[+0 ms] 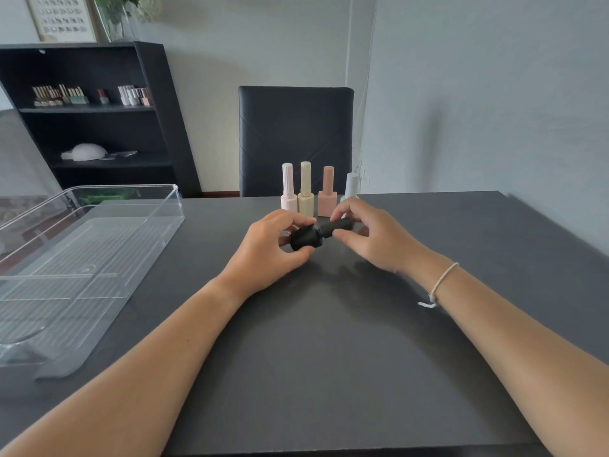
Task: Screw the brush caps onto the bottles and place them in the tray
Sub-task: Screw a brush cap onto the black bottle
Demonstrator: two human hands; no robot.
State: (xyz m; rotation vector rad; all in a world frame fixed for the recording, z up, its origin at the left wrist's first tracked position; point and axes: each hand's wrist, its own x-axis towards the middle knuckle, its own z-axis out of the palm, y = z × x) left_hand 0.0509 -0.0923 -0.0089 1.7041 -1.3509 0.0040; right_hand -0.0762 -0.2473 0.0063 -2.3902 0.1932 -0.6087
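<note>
A black bottle [304, 238] lies sideways above the dark table, held in my left hand [270, 247]. Its black brush cap [339, 225] sits on the bottle's neck, with the fingers of my right hand [369, 234] pinched around it. Behind my hands stand capped bottles in a row: a pale pink bottle [288, 189], a cream bottle [305, 189], a salmon bottle [327, 192] and a white bottle [351, 186], the last partly hidden by my right hand. The clear plastic tray [99, 232] lies at the left with nothing in it.
A black chair [295, 136] stands behind the table's far edge. A dark shelf unit [99, 113] with small bottles is at the back left. The dark table [329, 357] spreads in front of my arms.
</note>
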